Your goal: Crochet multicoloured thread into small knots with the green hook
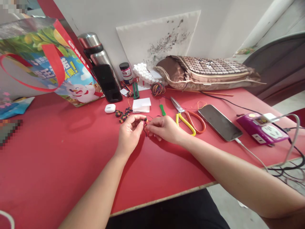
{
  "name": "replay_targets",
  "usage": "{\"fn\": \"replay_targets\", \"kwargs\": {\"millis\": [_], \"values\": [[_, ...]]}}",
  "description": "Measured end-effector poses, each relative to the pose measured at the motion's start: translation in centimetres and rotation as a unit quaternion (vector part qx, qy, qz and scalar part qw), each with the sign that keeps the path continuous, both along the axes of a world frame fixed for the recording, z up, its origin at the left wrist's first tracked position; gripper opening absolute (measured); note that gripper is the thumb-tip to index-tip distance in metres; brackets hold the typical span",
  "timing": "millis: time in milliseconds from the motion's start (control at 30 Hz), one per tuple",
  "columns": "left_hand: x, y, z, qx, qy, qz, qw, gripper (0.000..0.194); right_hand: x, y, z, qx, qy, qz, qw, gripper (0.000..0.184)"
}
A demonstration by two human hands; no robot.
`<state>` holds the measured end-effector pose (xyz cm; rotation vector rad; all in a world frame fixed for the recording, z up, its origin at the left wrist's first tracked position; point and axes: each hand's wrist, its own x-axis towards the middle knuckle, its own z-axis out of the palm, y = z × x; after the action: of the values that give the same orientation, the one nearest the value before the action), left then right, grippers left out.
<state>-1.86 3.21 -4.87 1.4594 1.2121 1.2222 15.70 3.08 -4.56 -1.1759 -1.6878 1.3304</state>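
Note:
Thumb and fingers of my left hand [130, 132] pinch a small multicoloured piece of yarn work [145, 121], with a dark yarn end hanging below it. Close on its right, my right hand [164, 128] has thumb and forefinger pressed together at the piece; what lies between them is too small to make out. Several crocheted pieces [123, 116] in like colours lie just beyond my left hand. A green-handled hook [162, 110] and a ball of multicoloured yarn [158, 89] are behind my right hand. Scissors [187, 119] with yellow and orange handles lie to its right.
Folded white paper [141, 105] and a white earphone case [110, 108] sit beyond the hands. One phone [108, 82] leans on a steel flask [100, 57]; another phone [220, 122] is cabled near a purple power socket [262, 128]. A shopping bag [76, 79] stands left, a bead-covered cushion [209, 74] behind.

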Motion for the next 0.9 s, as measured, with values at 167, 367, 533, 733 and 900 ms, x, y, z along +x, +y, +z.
{"fn": "replay_targets", "kwargs": {"millis": [167, 367, 533, 733, 900], "values": [[-0.3, 0.3, -0.2, 0.032, 0.027, 0.01, 0.999, 0.013, 0.6, -0.3, 0.8, 0.094, -0.009, -0.079, 0.992, 0.023], [-0.1, -0.2, 0.3, 0.06, 0.044, -0.005, 0.997, 0.016, -0.3, -0.2, 0.5, -0.157, 0.129, -0.003, 0.979, 0.045], [-0.2, -0.3, 0.4, 0.062, 0.048, 0.005, 0.997, 0.021, -0.4, 0.0, 0.5, -0.238, 0.202, 0.013, 0.95, 0.041], [-0.3, -0.1, 0.1, 0.053, 0.043, 0.013, 0.998, 0.019, 0.7, -0.1, 1.4, -0.109, 0.159, -0.026, 0.981, 0.031], [0.0, -0.1, 0.4, 0.052, 0.034, -0.008, 0.998, 0.01, 0.8, -0.2, 1.3, 0.059, 0.125, -0.063, 0.988, 0.031]]}}
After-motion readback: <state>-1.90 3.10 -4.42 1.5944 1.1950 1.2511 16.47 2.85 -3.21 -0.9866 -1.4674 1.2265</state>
